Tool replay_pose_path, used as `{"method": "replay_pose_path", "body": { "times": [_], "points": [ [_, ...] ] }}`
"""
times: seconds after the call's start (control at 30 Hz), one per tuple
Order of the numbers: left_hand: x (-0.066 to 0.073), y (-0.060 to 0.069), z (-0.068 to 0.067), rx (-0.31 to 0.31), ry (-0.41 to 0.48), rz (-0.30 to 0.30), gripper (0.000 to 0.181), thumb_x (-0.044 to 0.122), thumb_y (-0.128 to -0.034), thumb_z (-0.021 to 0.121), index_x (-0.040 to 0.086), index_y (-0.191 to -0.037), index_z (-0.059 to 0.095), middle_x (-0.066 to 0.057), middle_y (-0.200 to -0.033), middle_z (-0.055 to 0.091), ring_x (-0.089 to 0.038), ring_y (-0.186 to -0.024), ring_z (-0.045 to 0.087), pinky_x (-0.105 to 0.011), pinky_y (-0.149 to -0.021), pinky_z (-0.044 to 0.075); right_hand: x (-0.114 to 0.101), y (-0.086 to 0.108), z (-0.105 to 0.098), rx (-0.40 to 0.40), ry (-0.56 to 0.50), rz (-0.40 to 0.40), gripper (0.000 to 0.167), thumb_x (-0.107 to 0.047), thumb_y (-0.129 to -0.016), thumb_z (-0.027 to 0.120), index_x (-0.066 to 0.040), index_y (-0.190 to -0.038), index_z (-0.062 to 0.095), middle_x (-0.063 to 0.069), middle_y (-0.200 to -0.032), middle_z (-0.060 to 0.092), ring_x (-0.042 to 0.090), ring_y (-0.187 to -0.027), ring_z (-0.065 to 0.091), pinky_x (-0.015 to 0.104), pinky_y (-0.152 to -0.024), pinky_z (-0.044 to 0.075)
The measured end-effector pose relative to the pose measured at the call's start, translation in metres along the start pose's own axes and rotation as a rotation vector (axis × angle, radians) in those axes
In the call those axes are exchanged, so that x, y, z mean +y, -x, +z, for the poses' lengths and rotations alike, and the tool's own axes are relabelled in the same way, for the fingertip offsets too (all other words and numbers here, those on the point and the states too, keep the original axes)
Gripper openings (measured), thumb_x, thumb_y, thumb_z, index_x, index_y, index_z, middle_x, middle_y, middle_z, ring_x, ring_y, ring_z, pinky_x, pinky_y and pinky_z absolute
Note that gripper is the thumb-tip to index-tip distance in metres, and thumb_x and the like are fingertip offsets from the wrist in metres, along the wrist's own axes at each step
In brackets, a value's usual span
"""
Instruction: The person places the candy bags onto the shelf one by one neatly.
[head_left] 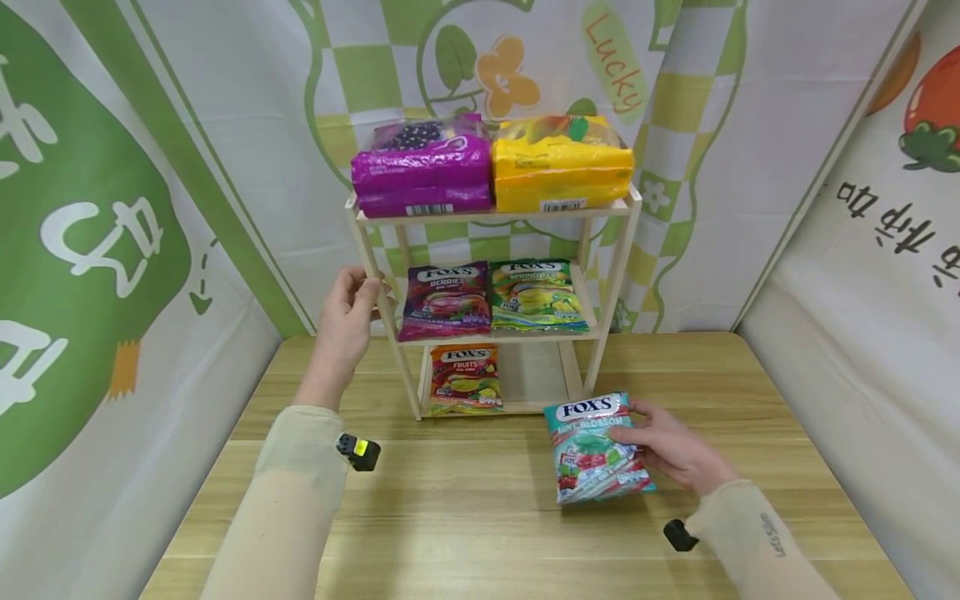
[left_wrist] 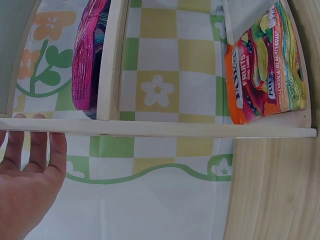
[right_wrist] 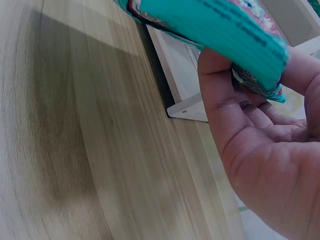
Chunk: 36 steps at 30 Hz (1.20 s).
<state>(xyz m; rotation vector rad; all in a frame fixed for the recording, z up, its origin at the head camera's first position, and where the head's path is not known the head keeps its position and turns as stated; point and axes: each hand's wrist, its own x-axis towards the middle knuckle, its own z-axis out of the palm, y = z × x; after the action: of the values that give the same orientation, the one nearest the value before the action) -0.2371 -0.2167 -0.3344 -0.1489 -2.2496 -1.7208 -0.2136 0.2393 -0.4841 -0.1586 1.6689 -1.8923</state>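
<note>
My right hand (head_left: 671,446) pinches a teal bag of Fox's Mint Blossom candy (head_left: 592,458) by its right edge, thumb in front, above the table before the rack. The right wrist view shows the bag (right_wrist: 220,35) from its edge between thumb and fingers. At the left, my left hand (head_left: 348,312) holds the left front post of a small wooden rack (head_left: 487,340); its fingers (left_wrist: 57,150) go behind the post. A purple Berries bag (head_left: 446,300) and a green Spring Tea bag (head_left: 536,296) lie on the middle shelf. An orange Fruits bag (head_left: 465,379) lies on the bottom shelf's left side.
Up on the top shelf sit a purple package (head_left: 423,171) and a yellow package (head_left: 562,167) side by side. The rack stands on a wood-grain table (head_left: 450,517). Printed cloth (head_left: 690,167) hangs behind it and at both sides.
</note>
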Motion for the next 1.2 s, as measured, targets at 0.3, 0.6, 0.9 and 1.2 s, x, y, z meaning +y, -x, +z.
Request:
{"method": "replay_pose_path", "body": {
  "times": [0.3, 0.6, 0.9, 1.2],
  "points": [
    [-0.002, 0.000, -0.001, 0.005, 0.002, 0.006, 0.046, 0.042, -0.1090, 0.041, 0.003, -0.132, 0.045, -0.012, -0.124, 0.056, -0.034, -0.116, 0.059, -0.034, -0.099, 0.054, 0.002, -0.010, 0.010, 0.022, -0.012, 0.005, 0.080, -0.007, -0.102, 0.061, 0.005, -0.157, 0.005, 0.017, -0.121, 0.067, 0.028, -0.105, 0.071, 0.041, -0.093, 0.060],
    [0.000, 0.000, 0.000, 0.005, 0.000, -0.007, 0.046, 0.041, -0.1090, 0.041, 0.002, -0.133, 0.045, -0.012, -0.124, 0.056, -0.031, -0.116, 0.060, -0.035, -0.099, 0.054, 0.005, -0.021, 0.021, 0.046, -0.010, -0.008, 0.080, -0.008, -0.101, 0.063, 0.005, -0.158, 0.008, 0.020, -0.128, 0.061, 0.026, -0.105, 0.070, 0.040, -0.092, 0.060],
    [0.002, 0.001, 0.001, 0.010, 0.007, 0.001, 0.046, 0.039, -0.1094, 0.041, 0.000, -0.133, 0.045, -0.013, -0.122, 0.056, -0.024, -0.111, 0.060, -0.037, -0.101, 0.054, 0.007, -0.031, 0.030, 0.083, 0.010, -0.012, 0.078, -0.012, -0.101, 0.065, 0.008, -0.156, 0.013, 0.020, -0.124, 0.064, 0.025, -0.102, 0.071, 0.039, -0.090, 0.061],
    [-0.002, 0.000, 0.000, 0.017, 0.003, 0.007, 0.044, 0.041, -0.1090, 0.042, 0.003, -0.131, 0.046, -0.008, -0.120, 0.057, -0.023, -0.111, 0.060, -0.036, -0.099, 0.055, 0.009, -0.038, 0.038, 0.108, 0.018, -0.015, 0.077, -0.011, -0.102, 0.063, 0.009, -0.156, 0.012, 0.019, -0.119, 0.066, 0.023, -0.098, 0.071, 0.034, -0.087, 0.061]
  ]
}}
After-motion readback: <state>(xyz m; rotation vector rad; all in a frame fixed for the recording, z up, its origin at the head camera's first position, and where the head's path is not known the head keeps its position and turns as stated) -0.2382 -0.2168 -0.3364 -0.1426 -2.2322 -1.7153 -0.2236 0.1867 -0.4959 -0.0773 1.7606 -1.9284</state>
